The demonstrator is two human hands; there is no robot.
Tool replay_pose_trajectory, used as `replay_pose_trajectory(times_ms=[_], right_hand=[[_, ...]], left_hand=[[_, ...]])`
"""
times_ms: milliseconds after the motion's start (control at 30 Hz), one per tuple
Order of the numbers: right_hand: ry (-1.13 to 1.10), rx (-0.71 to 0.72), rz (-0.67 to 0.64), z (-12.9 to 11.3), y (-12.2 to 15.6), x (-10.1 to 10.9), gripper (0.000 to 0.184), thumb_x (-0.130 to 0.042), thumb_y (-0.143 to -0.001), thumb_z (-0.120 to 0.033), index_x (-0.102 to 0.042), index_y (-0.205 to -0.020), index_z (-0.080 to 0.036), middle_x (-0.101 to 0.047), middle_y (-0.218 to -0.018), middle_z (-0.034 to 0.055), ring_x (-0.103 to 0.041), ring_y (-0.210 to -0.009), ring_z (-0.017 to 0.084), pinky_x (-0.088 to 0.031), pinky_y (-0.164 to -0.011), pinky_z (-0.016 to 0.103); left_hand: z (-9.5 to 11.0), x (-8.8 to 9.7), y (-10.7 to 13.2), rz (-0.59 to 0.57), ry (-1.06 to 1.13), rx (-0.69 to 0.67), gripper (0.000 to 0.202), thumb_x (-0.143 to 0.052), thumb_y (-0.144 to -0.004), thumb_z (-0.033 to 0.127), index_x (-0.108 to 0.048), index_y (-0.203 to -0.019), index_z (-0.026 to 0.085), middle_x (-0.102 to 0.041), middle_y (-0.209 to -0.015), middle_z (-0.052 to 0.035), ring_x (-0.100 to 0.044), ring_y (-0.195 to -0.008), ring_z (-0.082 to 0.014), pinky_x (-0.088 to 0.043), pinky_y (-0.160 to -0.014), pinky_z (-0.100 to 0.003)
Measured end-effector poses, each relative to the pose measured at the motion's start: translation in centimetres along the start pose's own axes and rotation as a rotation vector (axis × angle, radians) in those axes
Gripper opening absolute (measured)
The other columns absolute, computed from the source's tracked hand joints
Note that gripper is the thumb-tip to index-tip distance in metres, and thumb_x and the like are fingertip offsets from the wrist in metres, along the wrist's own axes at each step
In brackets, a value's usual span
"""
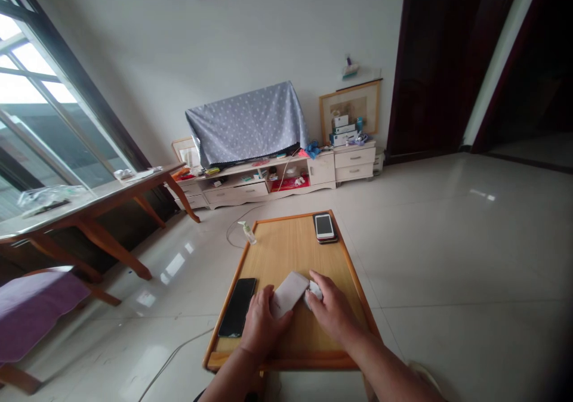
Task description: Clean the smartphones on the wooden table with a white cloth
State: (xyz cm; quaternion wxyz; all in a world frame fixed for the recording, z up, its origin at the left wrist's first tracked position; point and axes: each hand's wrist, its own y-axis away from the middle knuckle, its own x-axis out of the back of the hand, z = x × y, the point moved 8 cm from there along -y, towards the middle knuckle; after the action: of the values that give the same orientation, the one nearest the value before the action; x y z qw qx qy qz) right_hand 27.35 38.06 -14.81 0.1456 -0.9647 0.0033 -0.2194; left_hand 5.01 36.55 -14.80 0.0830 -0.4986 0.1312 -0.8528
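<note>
two bare hands close in on a flat white rectangular slab (289, 294) near the front of a low wooden bench (286, 253) with an orange edge. the left hand (264, 324) rests against the slab's near end, its fingers (267, 306) bent over it. the right hand (331, 306) sits just beside the far end, cupped over a small crumpled white object (314, 291), too small to identify. both hands are held narrow, with the slab between them. a black smartphone (236, 307) lies just left of the left hand. at the far end of the bench, a white smartphone (324, 226) sits atop a dark phone. a pump bottle (247, 232) stands just past the bench's corner, near a looped cable (235, 232) on the tiled floor (447, 259). across the room, a grey dotted cloth (246, 124) drapes over a shape on a cream cabinet (235, 194).
</note>
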Motion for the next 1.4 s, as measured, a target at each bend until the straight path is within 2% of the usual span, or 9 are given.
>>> replay_pose_trajectory(times_ms=[100,200,367,733,833,967,1133,1267,1400], right_hand=[[0.081,-0.031,0.036,0.9,-0.4,0.4,0.053,-0.051,-0.091,-0.031,-0.054,-0.142,-0.016,-0.061,-0.140,0.0141,-0.057,-0.129,0.026,-0.046,-0.108,0.040],[0.173,-0.090,0.051,2.0,-0.7,1.0,0.048,-0.049,-0.092,-0.030,-0.060,-0.135,-0.013,-0.066,-0.131,0.0153,-0.061,-0.123,0.027,-0.047,-0.104,0.039],[0.321,-0.046,0.099,1.5,-0.9,1.8,0.038,-0.051,-0.092,-0.027,-0.067,-0.125,-0.016,-0.071,-0.116,0.0130,-0.062,-0.114,0.027,-0.047,-0.099,0.037],[0.441,-0.056,-0.063,0.3,-0.1,-0.6,0.011,-0.063,-0.089,-0.030,-0.069,-0.097,-0.026,-0.069,-0.097,0.0067,-0.063,-0.097,0.024,-0.043,-0.078,0.031],[0.459,-0.051,-0.086,0.6,0.0,-1.1,0.008,-0.063,-0.087,-0.026,-0.068,-0.093,-0.026,-0.067,-0.096,0.0056,-0.063,-0.094,0.022,-0.040,-0.073,0.029],[0.417,-0.030,-0.112,1.2,0.0,-1.5,0.010,-0.057,-0.087,-0.018,-0.064,-0.081,-0.024,-0.065,-0.090,0.0027,-0.061,-0.082,0.018,-0.036,-0.067,0.027],[0.264,-0.039,-0.032,1.5,-0.8,-0.4,0.017,-0.049,-0.089,-0.015,-0.060,-0.077,-0.022,-0.063,-0.084,0.0020,-0.060,-0.075,0.016,-0.038,-0.067,0.026],[0.154,-0.015,0.112,0.9,-1.8,1.2,0.019,-0.047,-0.092,-0.023,-0.060,-0.079,-0.022,-0.063,-0.085,0.0042,-0.061,-0.078,0.018,-0.043,-0.072,0.027],[0.034,0.019,0.189,0.1,-2.5,2.1,0.018,-0.049,-0.093,-0.030,-0.062,-0.083,-0.023,-0.066,-0.087,0.0059,-0.062,-0.081,0.020,-0.046,-0.074,0.029]], left_hand=[[0.5,-0.3,0.1,-0.016,-0.004,-0.036,0.060,-0.075,-0.069,0.041,-0.056,-0.122,0.022,-0.068,-0.115,-0.0089,-0.065,-0.108,-0.0263,-0.052,-0.097,-0.040],[0.9,-0.4,0.1,-0.035,-0.015,-0.076,0.059,-0.075,-0.070,0.038,-0.056,-0.123,0.022,-0.068,-0.117,-0.0089,-0.064,-0.109,-0.0262,-0.051,-0.099,-0.040],[1.1,-0.6,0.0,-0.080,-0.033,-0.106,0.061,-0.073,-0.072,0.036,-0.054,-0.128,0.022,-0.067,-0.121,-0.0091,-0.061,-0.114,-0.0274,-0.048,-0.102,-0.042],[0.3,-0.9,0.3,-0.194,-0.066,-0.085,0.071,-0.075,-0.075,0.044,-0.052,-0.140,0.025,-0.066,-0.129,-0.0092,-0.054,-0.126,-0.0294,-0.040,-0.110,-0.042],[0.2,-0.5,0.8,-0.196,-0.113,-0.092,0.078,-0.074,-0.075,0.051,-0.048,-0.145,0.026,-0.060,-0.140,-0.0099,-0.048,-0.134,-0.0310,-0.036,-0.112,-0.044],[-0.4,0.5,2.1,-0.167,-0.194,-0.042,0.076,-0.069,-0.077,0.058,-0.049,-0.143,0.026,-0.057,-0.144,-0.0111,-0.048,-0.134,-0.0330,-0.034,-0.110,-0.047],[-0.6,1.4,3.1,-0.130,-0.235,-0.030,0.057,-0.064,-0.083,0.048,-0.056,-0.133,0.024,-0.063,-0.131,-0.0112,-0.053,-0.123,-0.0308,-0.037,-0.105,-0.046],[-0.1,0.9,2.3,-0.133,-0.212,-0.052,0.049,-0.062,-0.084,0.041,-0.057,-0.129,0.023,-0.064,-0.127,-0.0111,-0.055,-0.118,-0.0298,-0.038,-0.102,-0.044],[0.7,-0.2,1.0,-0.173,-0.176,-0.077,0.048,-0.061,-0.084,0.038,-0.057,-0.130,0.023,-0.064,-0.131,-0.0115,-0.055,-0.122,-0.0302,-0.037,-0.105,-0.045]])
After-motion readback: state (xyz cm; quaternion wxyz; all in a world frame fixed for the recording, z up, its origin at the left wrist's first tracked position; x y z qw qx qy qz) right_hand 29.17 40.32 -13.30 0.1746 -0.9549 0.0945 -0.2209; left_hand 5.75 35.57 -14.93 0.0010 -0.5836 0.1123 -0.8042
